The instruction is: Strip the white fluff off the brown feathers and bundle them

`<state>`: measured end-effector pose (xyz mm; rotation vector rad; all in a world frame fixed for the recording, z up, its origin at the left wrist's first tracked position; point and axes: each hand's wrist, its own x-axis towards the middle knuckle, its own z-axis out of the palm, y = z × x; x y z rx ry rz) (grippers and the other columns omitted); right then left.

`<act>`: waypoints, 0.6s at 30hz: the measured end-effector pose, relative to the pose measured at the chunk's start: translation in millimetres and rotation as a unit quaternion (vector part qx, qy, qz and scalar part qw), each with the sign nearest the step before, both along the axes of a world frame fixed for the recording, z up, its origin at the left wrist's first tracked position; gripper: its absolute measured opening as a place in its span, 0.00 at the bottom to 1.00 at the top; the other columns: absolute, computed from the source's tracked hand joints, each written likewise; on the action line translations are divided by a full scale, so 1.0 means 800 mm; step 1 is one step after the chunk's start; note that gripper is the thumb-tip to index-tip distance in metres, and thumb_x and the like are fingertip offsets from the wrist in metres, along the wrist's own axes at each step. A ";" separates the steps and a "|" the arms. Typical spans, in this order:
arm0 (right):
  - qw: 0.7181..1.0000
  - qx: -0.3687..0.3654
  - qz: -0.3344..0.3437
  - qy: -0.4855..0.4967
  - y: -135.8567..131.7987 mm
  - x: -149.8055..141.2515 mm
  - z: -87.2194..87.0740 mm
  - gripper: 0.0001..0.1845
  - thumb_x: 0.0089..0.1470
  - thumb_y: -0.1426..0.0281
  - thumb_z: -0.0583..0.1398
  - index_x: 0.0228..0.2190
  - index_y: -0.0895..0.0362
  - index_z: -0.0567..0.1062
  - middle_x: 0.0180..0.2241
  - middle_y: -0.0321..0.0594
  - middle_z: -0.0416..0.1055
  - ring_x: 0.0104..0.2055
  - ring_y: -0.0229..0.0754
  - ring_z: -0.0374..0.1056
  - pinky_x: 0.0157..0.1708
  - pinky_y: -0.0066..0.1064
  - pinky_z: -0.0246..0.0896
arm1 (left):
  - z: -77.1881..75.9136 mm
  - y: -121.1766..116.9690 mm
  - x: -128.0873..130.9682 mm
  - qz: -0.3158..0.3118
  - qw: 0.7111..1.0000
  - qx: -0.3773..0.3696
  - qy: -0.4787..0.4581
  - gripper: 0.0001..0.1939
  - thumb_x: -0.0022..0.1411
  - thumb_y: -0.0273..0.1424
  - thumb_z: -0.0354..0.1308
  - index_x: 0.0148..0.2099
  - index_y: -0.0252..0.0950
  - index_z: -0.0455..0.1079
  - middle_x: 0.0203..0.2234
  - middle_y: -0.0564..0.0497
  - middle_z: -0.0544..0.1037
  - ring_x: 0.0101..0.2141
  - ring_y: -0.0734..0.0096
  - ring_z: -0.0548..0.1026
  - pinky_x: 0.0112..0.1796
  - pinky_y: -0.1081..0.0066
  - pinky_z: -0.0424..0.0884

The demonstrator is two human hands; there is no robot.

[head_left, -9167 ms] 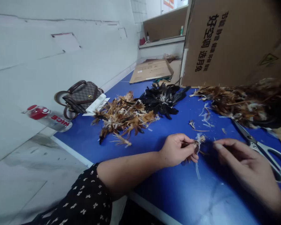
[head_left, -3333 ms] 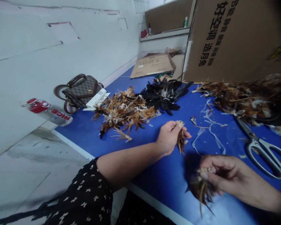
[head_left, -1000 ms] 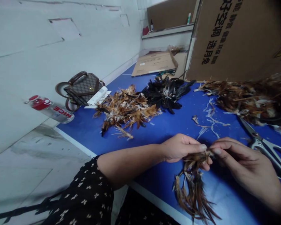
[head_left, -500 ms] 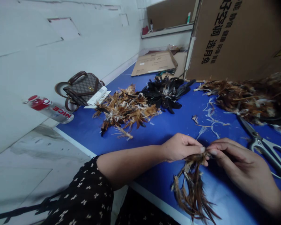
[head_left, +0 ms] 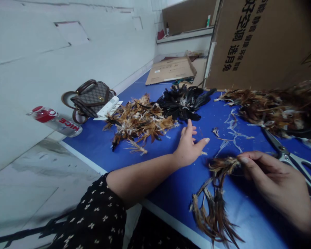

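Observation:
My right hand (head_left: 272, 180) pinches the quill end of a small bunch of brown feathers (head_left: 224, 166) between thumb and fingers. Just below that bunch, more brown feathers (head_left: 217, 214) lie on the blue table near its front edge; whether the two are joined I cannot tell. My left hand (head_left: 188, 145) is open over the table, fingers stretched away from me, with nothing in it. Beyond its fingertips lies a pile of black feathers (head_left: 184, 103), and to its left a pile of golden-brown feathers (head_left: 145, 119).
Scissors (head_left: 291, 157) lie behind my right hand. White strips (head_left: 234, 128) are scattered mid-table. More brown feathers (head_left: 274, 103) are heaped before a large cardboard box (head_left: 261, 45). A handbag (head_left: 92, 98) and a bottle (head_left: 57, 121) stand at the left; flat cardboard (head_left: 171, 69) lies behind.
My left hand has let go of the brown feathers and moved left and away from me, its fingers opening. My right hand keeps hold of the bunch in nearly the same place.

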<state>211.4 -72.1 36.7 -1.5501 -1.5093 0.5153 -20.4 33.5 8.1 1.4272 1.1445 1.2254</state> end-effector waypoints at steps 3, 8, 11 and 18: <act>1.000 0.015 0.016 -0.010 0.001 -0.002 -0.001 0.25 0.64 0.44 0.68 0.36 0.54 0.87 0.25 0.38 0.80 0.22 0.41 0.72 0.24 0.30 0.69 | 0.011 -0.021 0.000 -0.086 0.992 0.080 0.043 0.38 0.70 0.39 0.71 0.77 0.39 0.71 0.71 0.36 0.72 0.67 0.54 0.73 0.71 0.55 0.67; 0.995 0.076 0.058 -0.032 0.000 -0.010 -0.003 0.18 0.67 0.50 0.69 0.35 0.51 0.88 0.32 0.41 0.85 0.29 0.44 0.79 0.36 0.33 0.79 | 0.021 -0.053 0.007 -0.313 0.950 0.001 0.005 0.23 0.76 0.46 0.65 0.59 0.34 0.86 0.50 0.41 0.87 0.53 0.58 0.82 0.65 0.59 0.73; 0.990 0.105 0.083 -0.041 0.000 -0.015 -0.005 0.13 0.68 0.56 0.69 0.35 0.50 0.88 0.35 0.41 0.87 0.33 0.45 0.82 0.39 0.33 0.81 | 0.023 -0.054 0.009 -0.371 0.924 -0.090 -0.025 0.22 0.72 0.50 0.68 0.44 0.34 0.87 0.38 0.46 0.85 0.40 0.65 0.79 0.53 0.64 0.77; 0.986 0.123 0.107 -0.033 0.001 -0.014 -0.007 0.08 0.70 0.60 0.68 0.41 0.47 0.90 0.39 0.38 0.87 0.39 0.46 0.84 0.43 0.35 0.82 | 0.034 -0.051 0.013 -0.340 0.891 -0.286 -0.089 0.27 0.56 0.52 0.82 0.34 0.33 0.80 0.28 0.49 0.82 0.31 0.72 0.79 0.43 0.69 0.77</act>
